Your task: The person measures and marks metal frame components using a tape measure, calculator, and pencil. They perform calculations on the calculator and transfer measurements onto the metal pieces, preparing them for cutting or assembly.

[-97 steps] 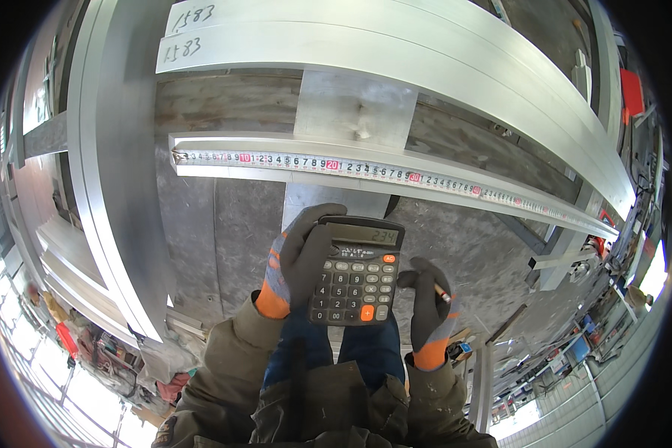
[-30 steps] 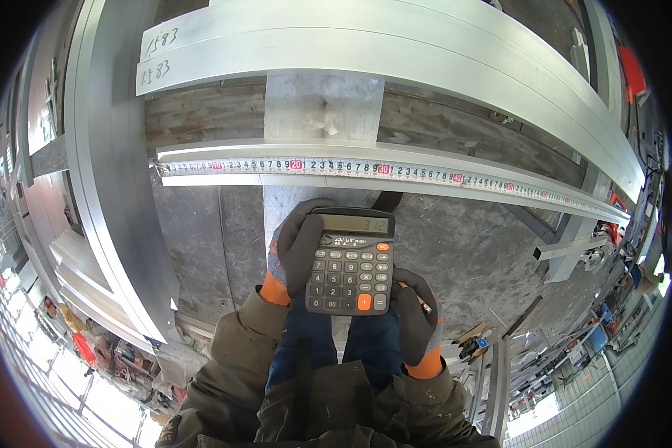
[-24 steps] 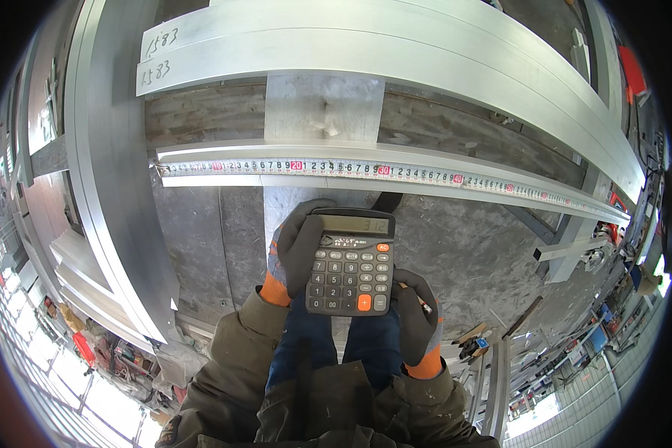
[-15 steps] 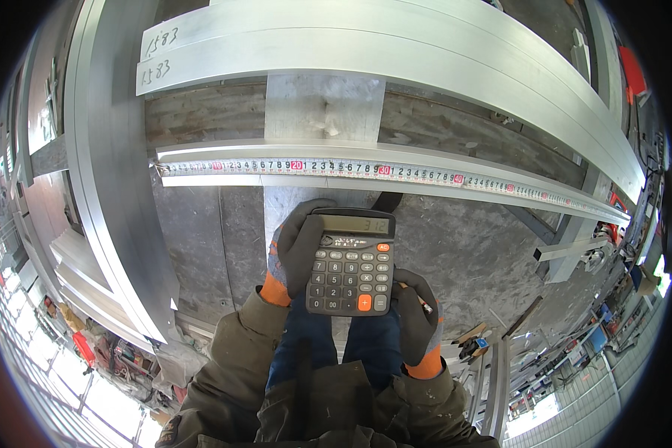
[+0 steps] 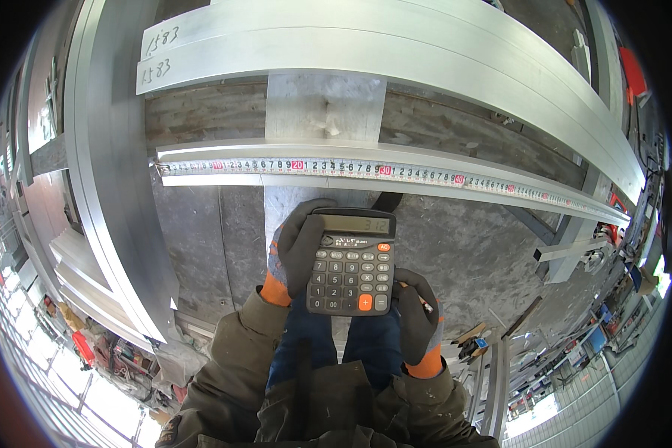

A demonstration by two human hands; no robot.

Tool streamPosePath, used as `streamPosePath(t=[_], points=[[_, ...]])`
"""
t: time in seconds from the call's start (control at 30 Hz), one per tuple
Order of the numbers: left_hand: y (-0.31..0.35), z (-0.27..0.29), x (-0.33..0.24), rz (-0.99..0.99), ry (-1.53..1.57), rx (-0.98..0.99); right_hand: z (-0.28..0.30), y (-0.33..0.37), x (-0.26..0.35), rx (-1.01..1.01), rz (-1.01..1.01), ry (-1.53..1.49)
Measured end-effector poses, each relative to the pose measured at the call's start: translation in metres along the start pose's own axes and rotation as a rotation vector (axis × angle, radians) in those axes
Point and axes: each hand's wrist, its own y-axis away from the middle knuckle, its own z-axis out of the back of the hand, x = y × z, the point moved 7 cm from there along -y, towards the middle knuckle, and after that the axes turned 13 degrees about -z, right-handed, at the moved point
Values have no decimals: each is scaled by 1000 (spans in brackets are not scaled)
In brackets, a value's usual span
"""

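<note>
A dark calculator (image 5: 341, 276) with an orange key at the bottom and one at the upper right faces up in front of my body, figures showing on its display. My left hand (image 5: 300, 246), in a dark glove with an orange cuff, grips its left edge, thumb beside the display. My right hand (image 5: 420, 313), gloved alike, is closed at the calculator's lower right edge. From its fingers pokes the tip of a thin pen (image 5: 426, 306), mostly hidden. Beyond the calculator an extended tape measure (image 5: 351, 169) lies along a silver metal profile (image 5: 425, 158).
Wide silver profiles (image 5: 366, 45) with handwritten marks cross the far side. A long metal beam (image 5: 116, 164) runs along the left. At the right, a short square tube (image 5: 571, 249) sticks out near a support. Cluttered tools and materials (image 5: 123, 358) lie at the lower left.
</note>
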Motion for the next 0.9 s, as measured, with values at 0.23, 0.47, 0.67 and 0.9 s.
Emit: streamPosePath(t=[0.23, 0.47, 0.67, 0.9], points=[[0, 0, 0, 11, -5, 2, 0, -1, -1, 17, 5, -16], [0, -1, -3, 14, -6, 5, -1, -2, -1, 21, 23, -32], [0, -1, -3, 18, 23, -2, 0, -2, -1, 11, 16, -16], [0, 0, -2, 31, 0, 0, -1, -2, -1, 17, 21, -9]])
